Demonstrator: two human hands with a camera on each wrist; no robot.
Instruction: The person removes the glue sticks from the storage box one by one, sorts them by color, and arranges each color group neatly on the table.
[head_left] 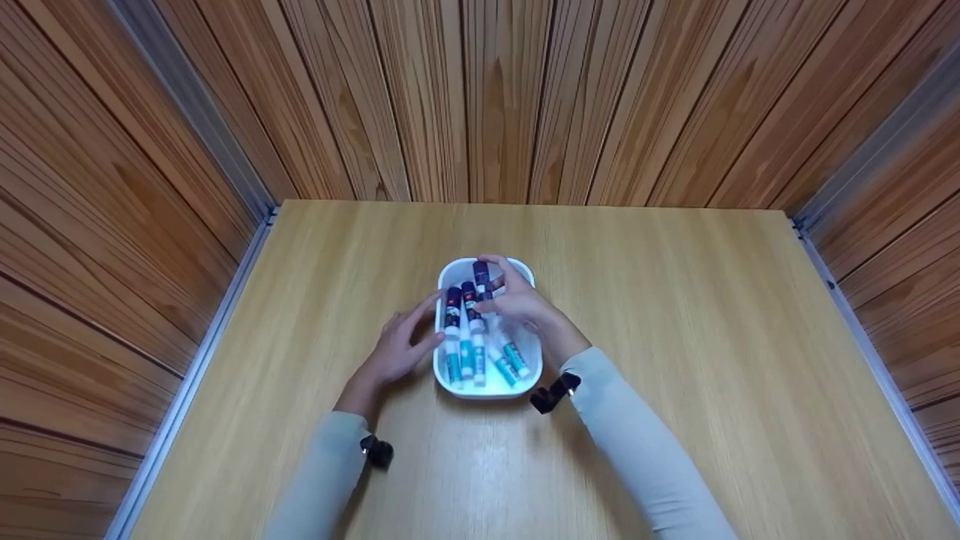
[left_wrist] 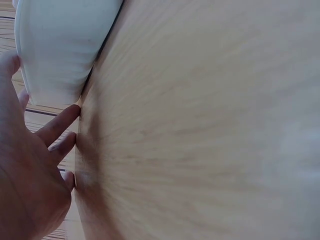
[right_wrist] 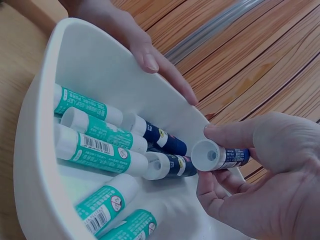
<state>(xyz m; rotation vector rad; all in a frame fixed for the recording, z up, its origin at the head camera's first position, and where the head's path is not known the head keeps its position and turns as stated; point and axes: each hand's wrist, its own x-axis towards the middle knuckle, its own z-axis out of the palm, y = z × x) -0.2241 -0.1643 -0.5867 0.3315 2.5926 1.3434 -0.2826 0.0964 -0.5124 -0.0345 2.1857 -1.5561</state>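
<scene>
A white plastic bin (head_left: pixel 488 391) holds several glue sticks. Turquoise glue sticks (right_wrist: pixel 102 152) with white ends lie in its near part, and dark blue glue sticks (right_wrist: pixel 167 139) lie farther in. Over the bin's far right part, my right hand (head_left: pixel 529 309) pinches one dark blue glue stick (right_wrist: pixel 234 157) between thumb and fingers, its white end toward the right wrist camera. My left hand (head_left: pixel 396 349) rests at the bin's left side, fingers loosely spread. In the left wrist view, thumb and a fingertip touch the bin wall (left_wrist: pixel 60 50) while other fingers reach the tabletop.
A light wooden table (head_left: pixel 690 322) surrounds the bin. Wood-plank walls (head_left: pixel 495 105) stand at the back and both sides, with grey metal strips (head_left: pixel 225 307) along the table's side edges.
</scene>
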